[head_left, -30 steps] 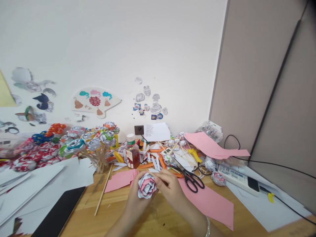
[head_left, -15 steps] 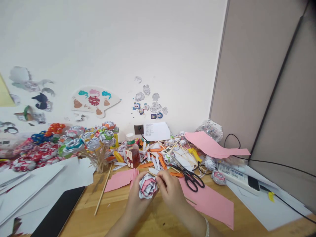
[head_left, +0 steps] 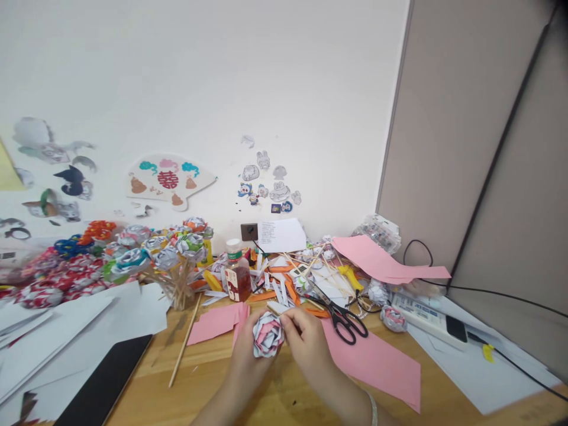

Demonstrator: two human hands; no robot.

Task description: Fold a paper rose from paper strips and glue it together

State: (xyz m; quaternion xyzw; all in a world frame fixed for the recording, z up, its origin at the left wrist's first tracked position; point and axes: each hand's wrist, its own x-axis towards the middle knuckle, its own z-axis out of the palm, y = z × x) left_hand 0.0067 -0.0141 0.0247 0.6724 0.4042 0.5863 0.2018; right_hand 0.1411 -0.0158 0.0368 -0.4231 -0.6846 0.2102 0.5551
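Note:
A white and pink paper flower faces up in front of me, above the wooden table. My left hand is closed around its left side and underside. My right hand pinches at the flower's upper right edge, where a pale strip shows by the fingertips; I cannot make out exactly what is pinched. Just behind the hands lies a small stack of pink paper. Black-handled scissors rest on a larger pink sheet to the right of my right hand.
Paper flowers on sticks stand at the back left, near a jar. A loose wooden stick and a black flat object lie left. Paper scraps fill the back. A power strip sits right.
The flower and my left hand have shifted slightly to the right. My right hand stays at the flower's edge, its fingers slightly moved. Things on the table have not moved.

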